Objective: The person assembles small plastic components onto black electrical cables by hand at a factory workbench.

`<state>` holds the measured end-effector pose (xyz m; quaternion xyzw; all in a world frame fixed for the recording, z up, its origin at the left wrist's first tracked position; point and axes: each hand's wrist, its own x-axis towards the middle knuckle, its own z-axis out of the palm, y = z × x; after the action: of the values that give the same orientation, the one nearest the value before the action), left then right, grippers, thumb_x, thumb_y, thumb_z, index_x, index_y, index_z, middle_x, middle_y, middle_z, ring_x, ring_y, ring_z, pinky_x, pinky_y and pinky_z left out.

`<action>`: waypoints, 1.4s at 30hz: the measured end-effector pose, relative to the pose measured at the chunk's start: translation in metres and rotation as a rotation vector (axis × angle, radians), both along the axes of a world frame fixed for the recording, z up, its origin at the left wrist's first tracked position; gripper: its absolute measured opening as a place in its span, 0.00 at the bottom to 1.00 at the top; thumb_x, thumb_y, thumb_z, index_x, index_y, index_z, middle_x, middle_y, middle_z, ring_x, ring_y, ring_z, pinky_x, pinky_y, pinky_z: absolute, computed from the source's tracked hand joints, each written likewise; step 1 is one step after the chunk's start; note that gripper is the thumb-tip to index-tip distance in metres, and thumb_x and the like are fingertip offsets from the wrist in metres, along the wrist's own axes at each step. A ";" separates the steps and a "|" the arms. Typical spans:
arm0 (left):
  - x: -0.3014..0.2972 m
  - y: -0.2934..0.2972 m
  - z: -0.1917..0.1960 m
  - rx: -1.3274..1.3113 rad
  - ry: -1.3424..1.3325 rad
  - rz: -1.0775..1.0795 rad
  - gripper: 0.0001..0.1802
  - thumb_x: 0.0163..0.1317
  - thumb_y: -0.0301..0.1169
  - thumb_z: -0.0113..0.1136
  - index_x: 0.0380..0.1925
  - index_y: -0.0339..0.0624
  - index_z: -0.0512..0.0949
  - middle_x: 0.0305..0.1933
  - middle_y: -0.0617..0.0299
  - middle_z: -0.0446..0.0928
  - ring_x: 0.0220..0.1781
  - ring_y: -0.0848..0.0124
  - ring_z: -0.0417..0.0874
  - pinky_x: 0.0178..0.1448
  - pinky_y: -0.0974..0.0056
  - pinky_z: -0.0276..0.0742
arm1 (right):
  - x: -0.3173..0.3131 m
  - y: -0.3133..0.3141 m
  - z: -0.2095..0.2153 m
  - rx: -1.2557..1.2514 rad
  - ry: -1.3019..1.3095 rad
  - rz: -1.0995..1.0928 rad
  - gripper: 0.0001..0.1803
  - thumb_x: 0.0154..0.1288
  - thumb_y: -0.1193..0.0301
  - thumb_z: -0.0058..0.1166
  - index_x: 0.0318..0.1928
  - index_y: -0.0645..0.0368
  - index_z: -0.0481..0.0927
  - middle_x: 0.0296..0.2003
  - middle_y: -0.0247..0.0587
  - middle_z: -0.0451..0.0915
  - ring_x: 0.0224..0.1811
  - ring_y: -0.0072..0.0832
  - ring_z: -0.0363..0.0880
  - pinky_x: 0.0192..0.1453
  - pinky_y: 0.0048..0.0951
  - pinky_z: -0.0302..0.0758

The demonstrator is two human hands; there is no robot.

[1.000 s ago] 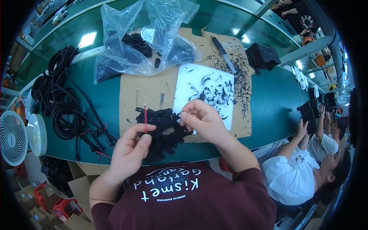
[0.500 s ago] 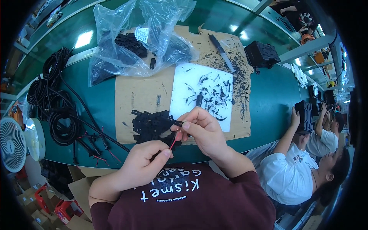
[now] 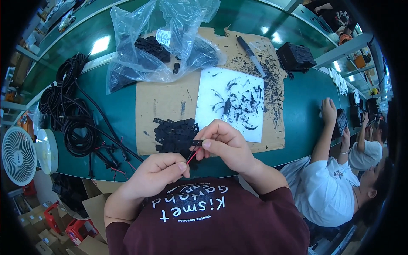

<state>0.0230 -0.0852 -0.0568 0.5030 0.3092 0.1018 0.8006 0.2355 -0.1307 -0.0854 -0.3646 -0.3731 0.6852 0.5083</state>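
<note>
Left hand (image 3: pixel 159 172) pinches red wire (image 3: pixel 191 156); right hand (image 3: pixel 223 144) clamps small black clip (image 3: pixel 196 143), both just below clip pile (image 3: pixel 174 134). Wire looks thin, floppy: grip near tip. Clip light, rigid, easily dropped.

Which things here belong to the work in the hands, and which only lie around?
In use: left hand, right hand, red wire, small black part, pile of black parts.
Lying about: plastic bag, black cables, white fan, pen.
</note>
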 end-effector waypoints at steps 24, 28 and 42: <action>0.002 -0.007 -0.014 -0.414 -0.335 0.133 0.15 0.70 0.34 0.43 0.37 0.33 0.75 0.19 0.68 0.61 0.18 0.81 0.56 0.21 0.76 0.49 | -0.013 -0.002 -0.009 0.175 -0.025 -0.092 0.06 0.66 0.82 0.44 0.43 0.64 0.68 0.45 0.44 0.74 0.45 0.26 0.79 0.44 0.23 0.76; 0.011 -0.014 -0.012 -0.248 -0.162 0.267 0.16 0.71 0.35 0.42 0.47 0.38 0.75 0.21 0.71 0.63 0.20 0.83 0.57 0.23 0.77 0.52 | -0.019 -0.004 -0.009 0.141 -0.040 -0.202 0.06 0.67 0.81 0.44 0.43 0.64 0.68 0.46 0.44 0.74 0.45 0.26 0.79 0.43 0.23 0.76; 0.022 -0.025 -0.023 0.357 0.002 0.352 0.13 0.69 0.30 0.47 0.48 0.36 0.75 0.21 0.72 0.68 0.20 0.85 0.63 0.24 0.77 0.58 | -0.028 -0.005 -0.014 0.272 -0.079 -0.288 0.06 0.66 0.83 0.44 0.42 0.64 0.66 0.44 0.46 0.73 0.41 0.25 0.79 0.45 0.24 0.78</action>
<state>0.0452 -0.1098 -0.0794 0.5747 0.3699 0.2924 0.6688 0.2075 -0.1356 -0.0992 -0.3688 -0.4261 0.5337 0.6306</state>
